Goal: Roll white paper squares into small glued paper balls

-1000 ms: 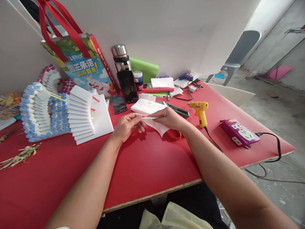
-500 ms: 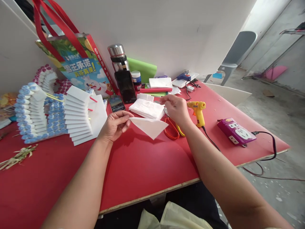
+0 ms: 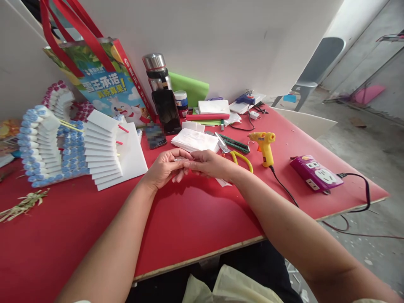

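My left hand (image 3: 163, 169) and my right hand (image 3: 208, 163) meet above the red table (image 3: 189, 219), fingertips pinched together. Between them is a thin white paper sheet (image 3: 223, 182), mostly hidden; one corner shows under my right palm and a sliver between the left fingers. Just behind the hands lies a stack of white sheets (image 3: 196, 140). Scissors (image 3: 242, 160) with yellow and orange handles rest behind my right wrist, which covers part of them. Beside them is a green utility knife (image 3: 236, 144).
A yellow glue gun (image 3: 266, 149) and a purple power strip (image 3: 316, 173), both with cords, are to the right. Fanned white foam pieces (image 3: 102, 149) and a blue-and-white folded-paper piece (image 3: 39, 147) stand left. Behind are a phone (image 3: 155, 136), a thermos (image 3: 156, 71) and a bag (image 3: 107, 84).
My right hand has come left and down to meet my left hand, closing on the paper. The sheet, spread out before, is now mostly covered by the fingers.
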`<move>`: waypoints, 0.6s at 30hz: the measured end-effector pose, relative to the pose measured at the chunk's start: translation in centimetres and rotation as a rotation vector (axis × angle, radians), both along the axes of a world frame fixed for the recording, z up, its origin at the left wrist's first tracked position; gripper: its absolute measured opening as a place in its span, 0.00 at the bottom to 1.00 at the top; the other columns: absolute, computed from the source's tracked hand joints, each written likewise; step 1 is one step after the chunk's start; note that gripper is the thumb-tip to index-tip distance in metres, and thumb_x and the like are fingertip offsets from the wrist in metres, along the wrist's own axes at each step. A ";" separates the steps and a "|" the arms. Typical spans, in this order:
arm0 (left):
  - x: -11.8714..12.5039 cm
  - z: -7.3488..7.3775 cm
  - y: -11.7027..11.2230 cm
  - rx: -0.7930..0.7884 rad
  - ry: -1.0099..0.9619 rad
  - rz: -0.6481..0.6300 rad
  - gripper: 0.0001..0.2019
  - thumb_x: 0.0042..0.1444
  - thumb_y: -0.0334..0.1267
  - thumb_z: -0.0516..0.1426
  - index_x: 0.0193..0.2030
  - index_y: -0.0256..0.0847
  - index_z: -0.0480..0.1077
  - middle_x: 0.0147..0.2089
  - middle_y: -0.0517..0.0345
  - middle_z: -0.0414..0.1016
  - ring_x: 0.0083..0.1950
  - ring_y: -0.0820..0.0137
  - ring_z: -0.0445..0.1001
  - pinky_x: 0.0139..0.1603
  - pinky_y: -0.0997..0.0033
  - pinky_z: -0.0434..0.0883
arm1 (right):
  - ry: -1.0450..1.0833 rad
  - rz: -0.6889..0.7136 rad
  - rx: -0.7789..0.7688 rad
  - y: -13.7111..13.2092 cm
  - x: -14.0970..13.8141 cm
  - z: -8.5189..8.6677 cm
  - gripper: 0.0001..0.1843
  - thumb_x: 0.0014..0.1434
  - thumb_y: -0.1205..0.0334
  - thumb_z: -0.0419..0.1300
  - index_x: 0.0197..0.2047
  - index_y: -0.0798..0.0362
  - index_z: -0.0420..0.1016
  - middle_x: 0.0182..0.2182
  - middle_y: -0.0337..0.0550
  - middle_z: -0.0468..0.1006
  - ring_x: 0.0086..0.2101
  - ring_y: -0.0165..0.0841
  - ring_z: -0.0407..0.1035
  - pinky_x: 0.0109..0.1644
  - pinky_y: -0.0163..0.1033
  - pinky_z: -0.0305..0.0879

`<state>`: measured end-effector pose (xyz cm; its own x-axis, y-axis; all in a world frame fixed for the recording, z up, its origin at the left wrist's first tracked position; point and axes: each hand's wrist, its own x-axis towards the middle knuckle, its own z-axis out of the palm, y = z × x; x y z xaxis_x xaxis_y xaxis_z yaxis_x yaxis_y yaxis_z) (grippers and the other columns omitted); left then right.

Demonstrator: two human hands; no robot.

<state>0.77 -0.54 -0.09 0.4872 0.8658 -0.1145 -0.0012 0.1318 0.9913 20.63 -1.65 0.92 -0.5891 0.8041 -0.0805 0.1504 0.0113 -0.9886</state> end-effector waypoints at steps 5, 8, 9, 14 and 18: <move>0.4 -0.2 0.0 0.080 0.092 0.022 0.14 0.53 0.44 0.67 0.39 0.37 0.72 0.26 0.57 0.76 0.19 0.74 0.71 0.18 0.77 0.64 | -0.145 -0.067 0.015 0.5 0.5 -0.5 0.22 0.60 0.42 0.61 0.31 0.54 0.72 0.19 0.32 0.62 0.20 0.23 0.53 0.21 0.31 0.47; 0.5 -0.4 0.0 0.127 0.155 0.060 0.14 0.53 0.45 0.67 0.39 0.37 0.75 0.28 0.56 0.77 0.24 0.73 0.73 0.22 0.76 0.66 | -0.200 -0.105 0.014 0.9 0.7 -1.2 0.23 0.58 0.41 0.63 0.29 0.53 0.67 0.19 0.32 0.62 0.20 0.23 0.53 0.20 0.31 0.47; 0.5 -0.5 0.0 0.142 0.177 0.078 0.15 0.53 0.46 0.67 0.40 0.37 0.76 0.28 0.56 0.77 0.25 0.73 0.73 0.23 0.77 0.67 | -0.208 -0.116 0.010 1.0 0.8 -1.3 0.23 0.57 0.41 0.64 0.28 0.52 0.66 0.19 0.32 0.62 0.20 0.23 0.53 0.20 0.31 0.47; 0.5 -0.8 0.2 0.226 0.209 0.123 0.16 0.52 0.47 0.67 0.42 0.37 0.78 0.32 0.54 0.79 0.30 0.71 0.74 0.32 0.72 0.71 | -0.195 -0.142 -0.047 0.9 1.1 -0.6 0.21 0.57 0.44 0.64 0.28 0.53 0.65 0.20 0.33 0.61 0.20 0.22 0.52 0.21 0.31 0.48; 0.8 -0.8 0.2 0.364 0.224 0.122 0.14 0.56 0.46 0.65 0.41 0.36 0.78 0.33 0.54 0.79 0.32 0.71 0.73 0.37 0.70 0.73 | -0.066 -0.132 -0.203 0.6 1.1 0.1 0.16 0.60 0.49 0.63 0.31 0.55 0.70 0.22 0.33 0.63 0.19 0.20 0.49 0.20 0.30 0.46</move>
